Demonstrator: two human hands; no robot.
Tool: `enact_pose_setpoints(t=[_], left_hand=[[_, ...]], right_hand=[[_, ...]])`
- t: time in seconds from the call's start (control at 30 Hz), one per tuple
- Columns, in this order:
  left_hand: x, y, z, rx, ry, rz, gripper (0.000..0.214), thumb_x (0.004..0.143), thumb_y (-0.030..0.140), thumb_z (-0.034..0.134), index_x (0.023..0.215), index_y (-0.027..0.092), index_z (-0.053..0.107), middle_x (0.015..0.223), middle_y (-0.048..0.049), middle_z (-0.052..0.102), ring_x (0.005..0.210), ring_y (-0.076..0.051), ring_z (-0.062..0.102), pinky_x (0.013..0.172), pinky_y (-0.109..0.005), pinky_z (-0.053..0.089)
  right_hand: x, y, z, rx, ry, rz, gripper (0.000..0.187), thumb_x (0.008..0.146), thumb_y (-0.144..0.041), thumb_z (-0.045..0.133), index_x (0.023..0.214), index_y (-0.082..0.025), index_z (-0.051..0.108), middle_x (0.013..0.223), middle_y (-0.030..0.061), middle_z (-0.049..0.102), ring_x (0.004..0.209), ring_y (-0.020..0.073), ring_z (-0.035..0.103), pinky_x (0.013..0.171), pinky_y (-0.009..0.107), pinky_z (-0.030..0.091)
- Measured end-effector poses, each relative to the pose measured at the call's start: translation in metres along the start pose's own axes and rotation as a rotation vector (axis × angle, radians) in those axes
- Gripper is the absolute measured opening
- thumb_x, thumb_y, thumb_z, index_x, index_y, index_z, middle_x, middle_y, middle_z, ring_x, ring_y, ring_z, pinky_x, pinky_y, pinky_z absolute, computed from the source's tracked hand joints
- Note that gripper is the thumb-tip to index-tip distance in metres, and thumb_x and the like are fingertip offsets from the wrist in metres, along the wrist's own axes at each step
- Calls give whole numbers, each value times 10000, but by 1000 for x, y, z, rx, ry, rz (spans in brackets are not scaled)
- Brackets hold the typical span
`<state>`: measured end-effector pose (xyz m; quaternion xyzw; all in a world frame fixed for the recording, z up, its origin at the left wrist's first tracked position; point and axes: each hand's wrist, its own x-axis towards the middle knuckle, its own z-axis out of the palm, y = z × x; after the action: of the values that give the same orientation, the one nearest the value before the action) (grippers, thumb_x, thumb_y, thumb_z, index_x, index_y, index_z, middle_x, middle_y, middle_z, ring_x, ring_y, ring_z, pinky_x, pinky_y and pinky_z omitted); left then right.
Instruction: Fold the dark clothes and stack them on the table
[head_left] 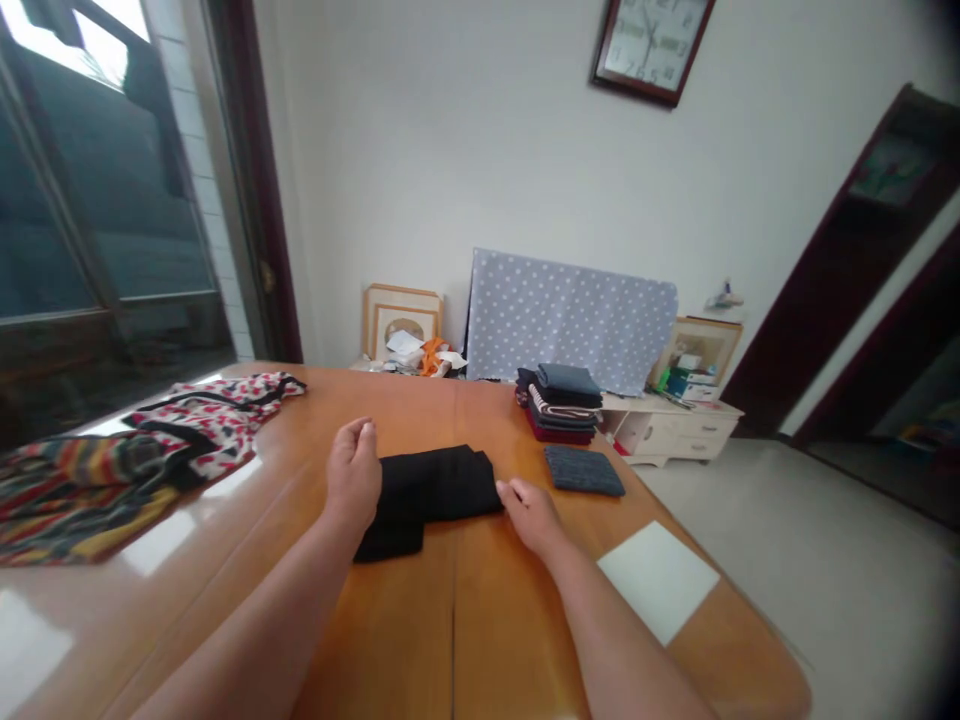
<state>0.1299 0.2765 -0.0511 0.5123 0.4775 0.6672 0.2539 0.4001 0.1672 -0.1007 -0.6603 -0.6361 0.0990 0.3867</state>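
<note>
A folded black garment point(431, 492) lies on the wooden table point(450, 620) in front of me. My left hand point(352, 475) rests at its left edge, fingers curled loosely, with nothing visible in them. On the cloth's right side, my right hand point(529, 510) touches the near corner with its fingers bent on the fabric. A folded grey-blue cloth point(583, 470) lies just right of the black one. Behind it stands a stack of folded clothes point(561, 403).
Patterned red-and-white and striped garments point(127, 460) are spread over the table's left side. A white sheet point(658, 578) lies near the right edge. Beyond the table stand a low white cabinet point(675, 425), a dotted board, picture frames and a dark doorway at right.
</note>
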Motion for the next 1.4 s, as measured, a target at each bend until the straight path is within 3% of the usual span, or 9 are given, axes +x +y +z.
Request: enact_pose_setpoints(t=[0.13, 0.3, 0.43, 0.57, 0.7, 0.93, 1.2, 1.3, 1.4], left_hand=[[-8, -2, -53, 48, 91, -126, 400, 928, 457, 474, 1155, 158, 611, 1110, -80, 670, 1077, -222, 615, 996, -377, 471], [-15, -22, -80, 169, 69, -120, 397, 943, 429, 458, 1188, 143, 583, 1180, -130, 661, 1117, -237, 626, 997, -377, 476], [-16, -38, -81, 391, -99, -64, 466, 936, 452, 487, 1245, 111, 555, 1239, -185, 633, 1058, -256, 662, 959, -394, 491], [-16, -35, -77, 625, -242, -26, 507, 940, 519, 470, 1265, 137, 547, 1267, -193, 619, 1162, -310, 618, 971, -425, 463], [-20, -23, -75, 742, -319, -3, 538, 932, 587, 455, 1281, 186, 534, 1326, -173, 597, 1206, -325, 591, 937, -416, 457], [-24, -21, -72, 794, -441, 2, 619, 872, 670, 505, 1248, 181, 565, 1268, -194, 627, 1181, -351, 600, 920, -402, 448], [-24, -30, -73, 704, -469, 27, 538, 892, 536, 538, 1288, 173, 542, 1267, -170, 619, 1107, -297, 635, 877, -357, 469], [-23, -27, -73, 697, -469, 29, 449, 889, 464, 552, 1239, 183, 569, 1256, -158, 630, 1093, -284, 640, 878, -354, 466], [-23, -18, -76, 704, -479, -10, 363, 887, 450, 552, 1142, 197, 599, 1139, -131, 688, 1043, -279, 660, 817, -335, 470]], right_hand=[[0, -13, 1, -193, -42, 75, 360, 965, -458, 478, 721, -205, 557, 665, -10, 571, 659, 136, 479, 625, 246, 292], [15, -22, 0, -216, -142, 242, 247, 891, -365, 599, 728, -182, 628, 709, 16, 650, 680, 144, 544, 624, 246, 315], [28, -22, 4, -226, -62, 294, 343, 949, -384, 469, 771, -165, 664, 755, 68, 693, 719, 178, 605, 618, 265, 350], [33, -21, 15, -320, -22, 390, 413, 952, -496, 444, 951, -168, 694, 915, 129, 729, 823, 238, 664, 644, 303, 393], [30, -23, 23, -447, -34, 300, 578, 891, -640, 502, 1190, -163, 633, 1097, 177, 703, 980, 284, 673, 711, 329, 426], [25, -27, 22, -447, -141, 284, 378, 872, -585, 567, 877, -215, 645, 868, 89, 719, 799, 233, 660, 609, 295, 335], [22, -14, 5, -378, -142, 306, 239, 822, -377, 582, 652, -209, 577, 583, 28, 596, 543, 161, 537, 522, 298, 238], [20, -14, -5, -353, -134, 359, 250, 835, -365, 580, 640, -207, 576, 552, 25, 564, 507, 158, 505, 512, 301, 260], [16, -27, -10, -303, 19, 275, 228, 876, -376, 566, 737, -205, 625, 680, 50, 636, 624, 183, 579, 572, 295, 372]])
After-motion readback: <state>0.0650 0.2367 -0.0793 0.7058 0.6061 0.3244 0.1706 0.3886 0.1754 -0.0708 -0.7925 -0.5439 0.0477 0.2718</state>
